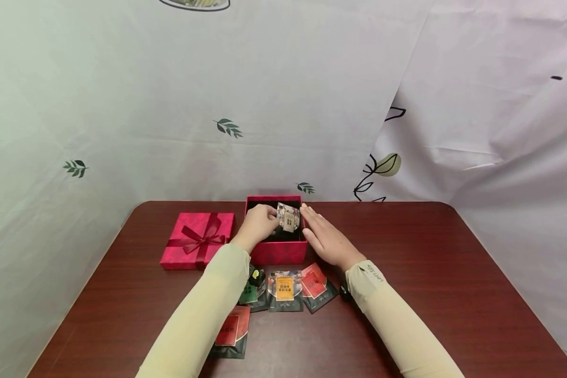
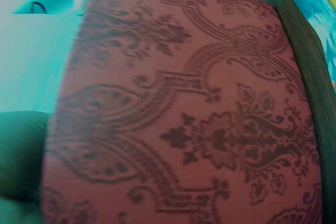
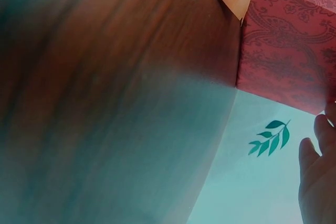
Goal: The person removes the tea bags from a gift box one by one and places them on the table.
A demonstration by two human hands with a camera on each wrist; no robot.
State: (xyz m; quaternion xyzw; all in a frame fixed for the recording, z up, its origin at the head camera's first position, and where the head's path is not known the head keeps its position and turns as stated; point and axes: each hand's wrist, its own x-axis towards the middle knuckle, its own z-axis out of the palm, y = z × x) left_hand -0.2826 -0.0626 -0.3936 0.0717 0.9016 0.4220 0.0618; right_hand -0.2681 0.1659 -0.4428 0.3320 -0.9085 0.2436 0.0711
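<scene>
Over the red gift box (image 1: 277, 253), the left hand (image 1: 258, 224) pinches a small patterned sachet (image 1: 289, 218) by its left edge. The box stands open with a dark inside; its bottom is mostly hidden by that hand. Along the box's right side lies the right hand (image 1: 328, 240), its fingers straight and against the rim. The box's patterned wall (image 2: 199, 114) fills the left wrist view. In the right wrist view the same wall (image 3: 289, 51) is at upper right, with right-hand fingers (image 3: 310, 156) near its corner.
Left of the box lies its red lid (image 1: 181, 252) with a ribbon bow. In front are a green sachet (image 1: 250, 295), an orange-labelled sachet (image 1: 285, 290), a red sachet (image 1: 314, 284) and another red one (image 1: 231, 332) nearer. A printed cloth (image 1: 283, 105) hangs behind the table.
</scene>
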